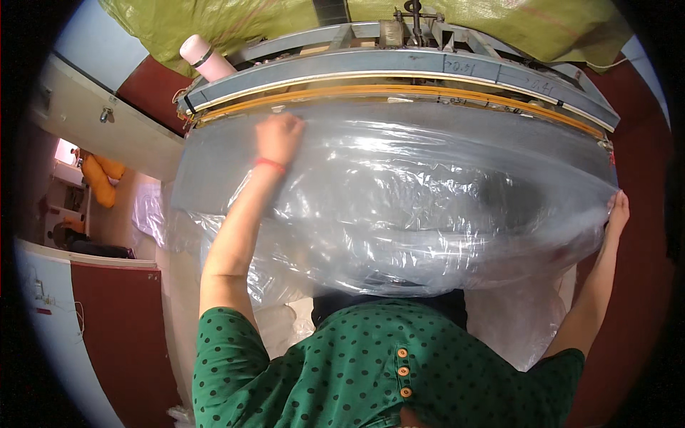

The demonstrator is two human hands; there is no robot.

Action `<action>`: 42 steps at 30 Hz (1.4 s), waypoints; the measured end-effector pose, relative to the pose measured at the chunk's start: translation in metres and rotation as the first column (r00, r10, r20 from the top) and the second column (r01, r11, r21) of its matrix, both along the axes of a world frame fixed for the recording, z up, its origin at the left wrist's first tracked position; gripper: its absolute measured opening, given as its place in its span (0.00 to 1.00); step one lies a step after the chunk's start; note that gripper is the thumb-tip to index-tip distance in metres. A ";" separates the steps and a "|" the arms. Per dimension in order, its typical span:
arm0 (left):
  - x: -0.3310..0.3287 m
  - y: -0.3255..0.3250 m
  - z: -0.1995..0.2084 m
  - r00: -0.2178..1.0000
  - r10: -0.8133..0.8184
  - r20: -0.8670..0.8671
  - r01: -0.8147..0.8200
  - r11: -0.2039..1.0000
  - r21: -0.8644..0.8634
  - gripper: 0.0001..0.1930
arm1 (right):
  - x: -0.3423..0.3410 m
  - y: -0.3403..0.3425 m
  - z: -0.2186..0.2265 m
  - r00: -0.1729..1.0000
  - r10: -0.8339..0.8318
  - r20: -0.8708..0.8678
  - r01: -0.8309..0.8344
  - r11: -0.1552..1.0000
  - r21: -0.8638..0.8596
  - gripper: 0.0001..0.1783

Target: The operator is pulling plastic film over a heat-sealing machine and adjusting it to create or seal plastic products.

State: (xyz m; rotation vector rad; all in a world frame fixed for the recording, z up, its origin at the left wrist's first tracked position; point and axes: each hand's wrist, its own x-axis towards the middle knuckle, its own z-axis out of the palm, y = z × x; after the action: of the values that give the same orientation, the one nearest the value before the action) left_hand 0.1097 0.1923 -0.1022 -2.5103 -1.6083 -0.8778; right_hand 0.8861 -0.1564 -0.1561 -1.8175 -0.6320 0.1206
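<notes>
A wide sheet of clear plastic film spreads over a grey table in front of me, wrinkled and glossy. Its near side hangs over the table's front edge against my body. My left hand, blurred by motion and with a red band at the wrist, is over the film near the far left; its fingers look curled, but what they hold, if anything, is hidden. At the far right edge, my right hand pinches the film's side, which is drawn into folds toward it.
Beyond the film runs a long metal machine bar with an orange strip below it. A pink bottle stands behind its left end. Yellow-green sheeting covers things at the back. An open door is at the left.
</notes>
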 end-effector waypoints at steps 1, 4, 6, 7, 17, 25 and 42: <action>-0.001 -0.004 0.003 1.000 0.009 0.005 -0.009 1.000 0.002 0.08 | -0.021 0.001 0.012 1.000 -0.013 -0.010 0.014 0.996 0.087 0.15; 0.010 -0.005 0.002 0.995 0.079 0.055 -0.074 0.993 -0.087 0.06 | -0.036 -0.022 0.030 0.997 -0.071 0.009 0.068 0.984 0.167 0.15; 0.013 -0.008 0.003 0.997 0.036 0.067 -0.032 0.998 -0.056 0.06 | -0.040 -0.030 0.035 0.998 -0.055 -0.028 0.059 0.975 0.213 0.15; 0.014 -0.009 0.004 0.997 -0.001 0.072 0.003 1.000 -0.023 0.06 | -0.042 -0.030 0.036 0.998 -0.058 -0.024 0.061 0.975 0.213 0.15; 0.006 0.008 0.016 0.577 0.164 0.800 -0.040 0.984 -0.173 0.10 | -0.111 0.084 0.077 0.821 -0.264 0.507 0.366 0.924 -0.111 0.13; -0.078 0.097 -0.035 0.601 0.184 0.778 -0.186 0.979 -0.088 0.10 | -0.123 0.199 0.013 0.992 -0.037 0.124 -0.002 0.953 0.303 0.10; -0.054 0.086 -0.013 0.257 0.142 0.956 -0.061 0.990 -0.130 0.11 | -0.133 0.208 0.036 0.936 -0.289 -0.200 0.341 0.884 0.319 0.10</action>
State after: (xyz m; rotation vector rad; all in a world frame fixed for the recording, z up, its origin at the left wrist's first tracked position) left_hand 0.0560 0.2782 -0.1154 -1.7282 -1.9076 -2.7543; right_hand 0.7535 0.0516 -0.1202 -1.5233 -0.2256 -0.0746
